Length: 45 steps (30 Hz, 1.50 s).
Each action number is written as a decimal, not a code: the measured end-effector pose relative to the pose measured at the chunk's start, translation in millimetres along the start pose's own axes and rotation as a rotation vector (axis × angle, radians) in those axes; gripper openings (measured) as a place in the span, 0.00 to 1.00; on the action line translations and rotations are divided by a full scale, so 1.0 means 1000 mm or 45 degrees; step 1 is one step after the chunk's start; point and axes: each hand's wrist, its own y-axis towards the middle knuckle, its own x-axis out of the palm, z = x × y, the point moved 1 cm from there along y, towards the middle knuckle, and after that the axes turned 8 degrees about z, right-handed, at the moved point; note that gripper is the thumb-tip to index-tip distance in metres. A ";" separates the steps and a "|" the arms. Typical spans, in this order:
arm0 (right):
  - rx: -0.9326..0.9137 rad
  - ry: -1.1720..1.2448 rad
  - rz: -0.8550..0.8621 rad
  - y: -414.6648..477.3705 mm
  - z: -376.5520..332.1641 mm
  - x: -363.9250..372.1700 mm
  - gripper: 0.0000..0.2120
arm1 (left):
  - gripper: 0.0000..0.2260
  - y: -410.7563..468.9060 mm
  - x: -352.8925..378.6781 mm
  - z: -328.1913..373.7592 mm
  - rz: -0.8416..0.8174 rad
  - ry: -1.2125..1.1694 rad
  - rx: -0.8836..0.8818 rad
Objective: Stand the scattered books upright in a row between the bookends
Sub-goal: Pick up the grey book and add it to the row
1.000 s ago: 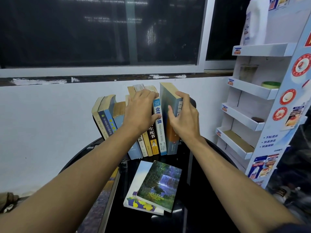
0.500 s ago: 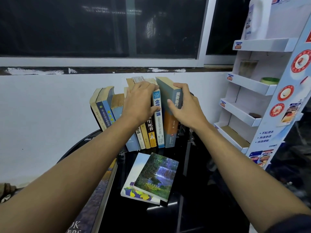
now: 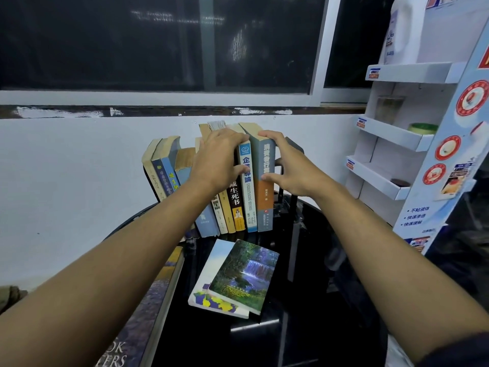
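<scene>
Several books stand in a leaning row (image 3: 246,197) at the back of a black round table (image 3: 325,300). My left hand (image 3: 219,157) lies over the tops and spines of the middle books, thumb on the blue-and-white spine. My right hand (image 3: 288,168) grips the rightmost grey-and-orange book (image 3: 264,207), fingers over its top and thumb on its spine. A black bookend (image 3: 291,147) shows behind my right hand. The left bookend is barely visible behind the left books. Two books lie flat in a stack: a waterfall-cover book (image 3: 246,274) on a white one (image 3: 209,287).
A large purple-covered book (image 3: 148,308) lies flat at the table's left edge. A white cardboard display shelf (image 3: 397,144) stands to the right, close to the table. A white wall and a dark window are behind the row.
The grey-and-orange book has been pressed closer against the row and stands straighter. My right hand has shifted on it. My left hand has stayed on the middle books.
</scene>
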 end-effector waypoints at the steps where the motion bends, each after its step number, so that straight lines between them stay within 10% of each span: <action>1: -0.006 -0.019 0.015 0.001 -0.001 0.001 0.40 | 0.30 0.000 0.000 0.000 0.003 0.002 0.001; 45: -0.030 -0.245 0.127 -0.096 -0.077 0.047 0.36 | 0.24 -0.105 -0.093 -0.024 -0.214 -0.093 0.056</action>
